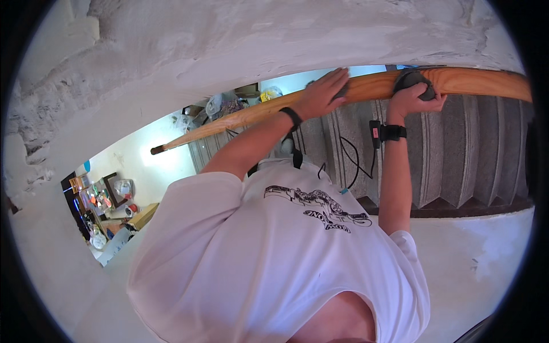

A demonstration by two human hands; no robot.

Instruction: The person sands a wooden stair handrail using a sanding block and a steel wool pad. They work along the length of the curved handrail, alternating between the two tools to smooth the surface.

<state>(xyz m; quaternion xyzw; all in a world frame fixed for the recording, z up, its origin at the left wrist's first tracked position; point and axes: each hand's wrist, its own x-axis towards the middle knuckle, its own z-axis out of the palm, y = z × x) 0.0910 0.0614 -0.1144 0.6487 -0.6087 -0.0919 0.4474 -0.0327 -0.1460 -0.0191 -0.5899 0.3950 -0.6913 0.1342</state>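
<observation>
left hand [325, 94]: fingers straight, together, flat over a dark pad [343, 91]. right hand [410, 102]: fingers curled round a grey pad [405, 79]. wooden handrail [369, 87] beneath pads and fingers, long axis left to right, tapered end pointing left; grey stairs [460, 146] below.

- Beneath the left hand [326, 94], most of a dark grey pad [342, 90] is hidden; its full shape cannot be told.
- The right hand [410, 102] covers the near part of a second pad [406, 79].
- The wooden rail [254, 115] runs into the dark rim at right, its end there unclear.
- Stair treads [449, 151] are partly hidden by the rail and the person's body.
- The white shirt [269, 246] is cut off at the near edge.
- A black cable [357, 163] passes out of sight near the shirt.
- Bags [216, 107] beyond the rail are partly covered.
- Far-left clutter [103, 200] is too small to identify.
</observation>
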